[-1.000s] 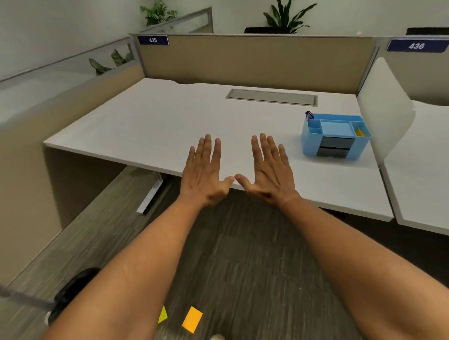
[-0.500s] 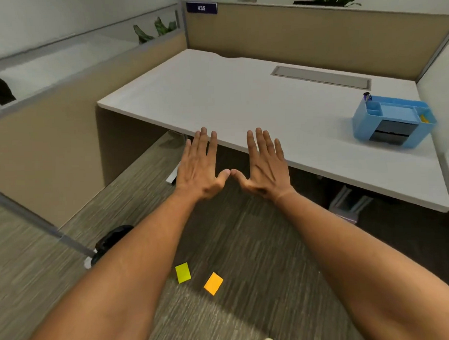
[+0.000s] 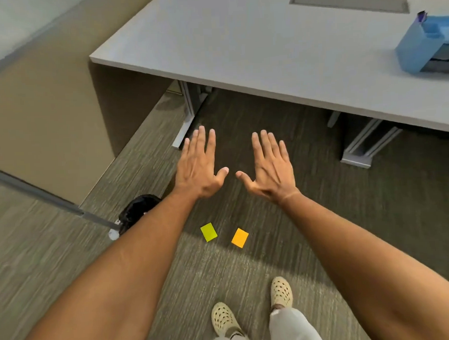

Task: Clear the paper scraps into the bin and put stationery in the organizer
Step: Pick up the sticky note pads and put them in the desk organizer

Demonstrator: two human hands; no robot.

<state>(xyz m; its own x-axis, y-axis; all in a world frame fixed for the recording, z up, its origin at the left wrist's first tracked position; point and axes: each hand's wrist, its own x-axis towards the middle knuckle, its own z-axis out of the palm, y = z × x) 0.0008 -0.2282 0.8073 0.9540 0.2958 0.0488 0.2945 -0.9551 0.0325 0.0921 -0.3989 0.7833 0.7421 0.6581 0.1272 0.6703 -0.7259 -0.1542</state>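
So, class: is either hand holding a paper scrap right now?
No: the left hand and right hand are spread open and empty, while both paper scraps lie on the carpet.

The view has tipped down from the desk (image 3: 264,41) toward the carpet. The left hand (image 3: 198,170) and right hand (image 3: 269,173), thumbs touching before, have drifted apart. The yellow-green scrap (image 3: 208,232) and orange scrap (image 3: 239,237) now sit mid-view, shoes (image 3: 281,292) showing near.
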